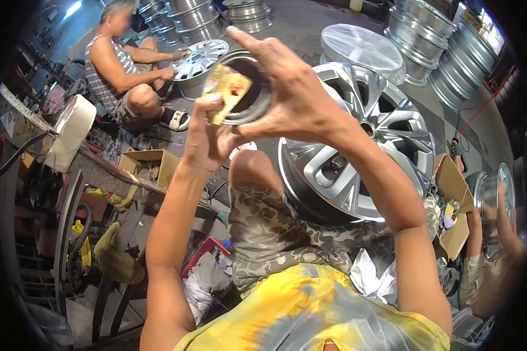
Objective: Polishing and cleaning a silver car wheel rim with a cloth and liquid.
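Note:
My right hand (pixel 294 87) is raised in front of me, thumb and fingers spread around the rim of a round, dark-mouthed container (pixel 260 90), perhaps a can. From the other side comes my left hand (pixel 211 140), its thumb pressing a yellow, flat piece (pixel 236 94) at the container's mouth. Reddish paste-like matter shows on that piece; its material I cannot tell. My left fingers are partly hidden behind the container. Beyond my right forearm lies a silver alloy wheel rim (pixel 365 128), spokes facing up.
At upper left a seated person (pixel 114 74) handles another alloy rim (pixel 202 59). Stacked rims (pixel 421 35) and a plastic-wrapped wheel (pixel 362 46) stand at upper right. Cardboard boxes (pixel 169 169) flank me. A tape roll (pixel 72 131) and a glove (pixel 118 259) are on the left.

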Demonstrator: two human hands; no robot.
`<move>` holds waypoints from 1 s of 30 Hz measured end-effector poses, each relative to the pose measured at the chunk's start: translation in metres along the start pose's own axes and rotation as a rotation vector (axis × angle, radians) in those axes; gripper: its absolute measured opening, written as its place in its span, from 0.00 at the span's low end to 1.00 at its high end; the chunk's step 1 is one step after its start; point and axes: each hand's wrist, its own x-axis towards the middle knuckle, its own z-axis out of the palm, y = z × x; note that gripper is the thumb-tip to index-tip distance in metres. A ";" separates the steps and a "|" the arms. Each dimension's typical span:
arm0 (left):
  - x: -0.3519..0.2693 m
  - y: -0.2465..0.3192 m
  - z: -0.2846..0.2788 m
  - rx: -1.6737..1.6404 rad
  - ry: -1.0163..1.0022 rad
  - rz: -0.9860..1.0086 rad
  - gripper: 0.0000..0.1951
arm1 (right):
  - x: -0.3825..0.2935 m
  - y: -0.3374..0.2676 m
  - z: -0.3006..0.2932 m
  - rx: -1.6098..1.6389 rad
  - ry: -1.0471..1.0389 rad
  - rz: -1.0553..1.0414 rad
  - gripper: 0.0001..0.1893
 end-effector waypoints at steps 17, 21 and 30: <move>0.041 -0.108 -0.348 0.062 0.946 -0.041 0.44 | -0.196 0.030 -0.160 -0.269 0.061 0.817 0.20; 0.036 -0.155 -0.384 0.036 1.174 -0.149 0.44 | -0.355 0.011 -0.249 -0.519 0.384 1.094 0.17; 0.039 -0.158 -0.487 0.053 1.264 -0.158 0.48 | -0.453 -0.039 -0.233 -0.747 0.470 1.442 0.22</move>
